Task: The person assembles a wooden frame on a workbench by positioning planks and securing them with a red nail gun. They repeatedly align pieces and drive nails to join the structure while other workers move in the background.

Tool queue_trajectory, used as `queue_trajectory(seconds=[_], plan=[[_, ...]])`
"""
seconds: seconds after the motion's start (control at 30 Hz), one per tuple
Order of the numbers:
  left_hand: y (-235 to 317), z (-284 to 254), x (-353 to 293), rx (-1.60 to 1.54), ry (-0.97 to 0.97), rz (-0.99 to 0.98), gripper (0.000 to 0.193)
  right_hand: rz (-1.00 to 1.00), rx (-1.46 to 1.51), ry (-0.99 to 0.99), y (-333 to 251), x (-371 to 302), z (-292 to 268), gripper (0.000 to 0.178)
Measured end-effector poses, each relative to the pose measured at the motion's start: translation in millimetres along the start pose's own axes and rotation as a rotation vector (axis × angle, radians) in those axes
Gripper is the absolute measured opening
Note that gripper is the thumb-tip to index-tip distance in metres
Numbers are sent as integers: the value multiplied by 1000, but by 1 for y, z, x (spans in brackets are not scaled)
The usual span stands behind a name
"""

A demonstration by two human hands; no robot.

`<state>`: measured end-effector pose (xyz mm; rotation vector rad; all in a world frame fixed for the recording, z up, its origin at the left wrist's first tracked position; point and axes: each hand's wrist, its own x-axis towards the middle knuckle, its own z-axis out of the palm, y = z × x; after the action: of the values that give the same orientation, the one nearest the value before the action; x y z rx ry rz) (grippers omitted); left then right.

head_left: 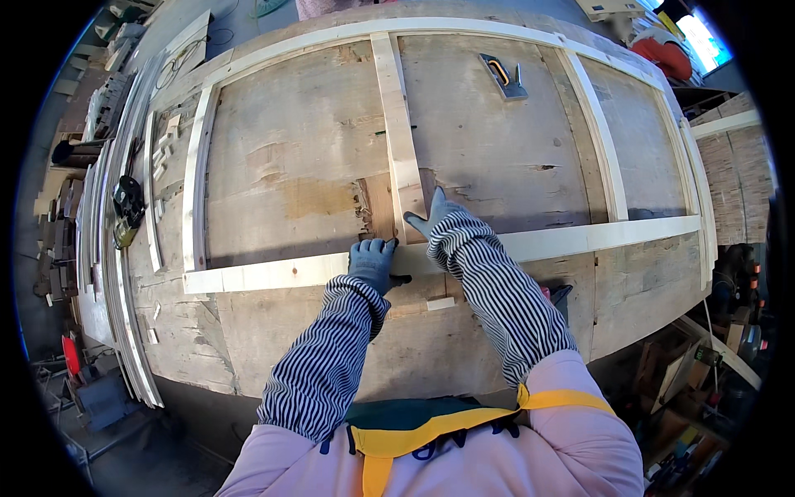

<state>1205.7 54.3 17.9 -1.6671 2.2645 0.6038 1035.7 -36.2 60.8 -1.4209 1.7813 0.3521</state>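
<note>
A large frame of pale wooden strips lies on a worn plywood sheet (298, 149). My left hand (371, 263), in a grey glove, is closed over the frame's front rail (265, 275), thumb toward me. Slightly farther and to the right, my gloved right hand (434, 217) is at the near end of a wooden crossbar (395, 103). Its thumb lies across the bar and its index finger reaches along the right side; the remaining fingers are hidden. There the crossbar meets the front rail. On the near side of the rail lies a small wood offcut (440, 304).
A grey tool with an orange-and-black handle (499, 73) lies inside the frame at the far right. Left of the frame are a black and yellow-green tool (127, 207), small wood scraps (162, 153) and long strips (93, 224). A person in red (665, 56) is beyond the far right corner.
</note>
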Motion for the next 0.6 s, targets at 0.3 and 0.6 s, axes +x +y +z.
queue_trajectory(seconds=[0.3, 0.6], plan=[[5, -11, 4, 7, -80, -23, 98, -11, -68, -147, -30, 51, 23, 116], [-1, 5, 4, -60, 25, 13, 97, -23, -116, -139, -32, 44, 30, 117]])
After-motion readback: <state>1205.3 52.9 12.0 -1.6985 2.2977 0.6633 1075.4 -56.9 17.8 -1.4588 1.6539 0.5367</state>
